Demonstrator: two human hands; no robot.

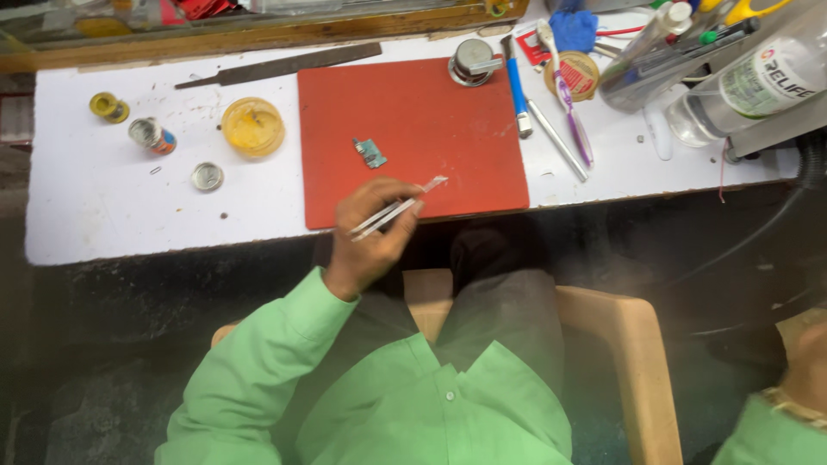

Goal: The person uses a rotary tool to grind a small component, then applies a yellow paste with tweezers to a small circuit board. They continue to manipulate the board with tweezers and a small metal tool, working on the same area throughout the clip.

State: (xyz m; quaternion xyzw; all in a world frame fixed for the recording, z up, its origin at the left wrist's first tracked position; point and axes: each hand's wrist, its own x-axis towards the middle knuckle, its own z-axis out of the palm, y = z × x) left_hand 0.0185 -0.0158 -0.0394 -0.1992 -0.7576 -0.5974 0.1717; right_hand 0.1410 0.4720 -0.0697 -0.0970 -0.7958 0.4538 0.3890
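Observation:
My left hand (372, 241) is closed around a pair of metal tweezers (405, 205) at the near edge of a red mat (448, 120). The tweezer tips point right over the mat and hold nothing. A small green circuit board (370, 153) lies on the mat just beyond this hand, apart from the tweezers. My right hand (805, 362) shows only partly at the bottom right edge of the view, low beside the chair, with a band at the wrist. Its fingers are out of sight.
On the white bench (103, 207) sit a yellow round dish (252, 127), small tins (152, 135), a lid (207, 176) and a long dark file (276, 66). A round metal pot (472, 62), a blue-handled tool (517, 90), a purple toothbrush (568, 103) and clear bottles (741, 86) crowd the right.

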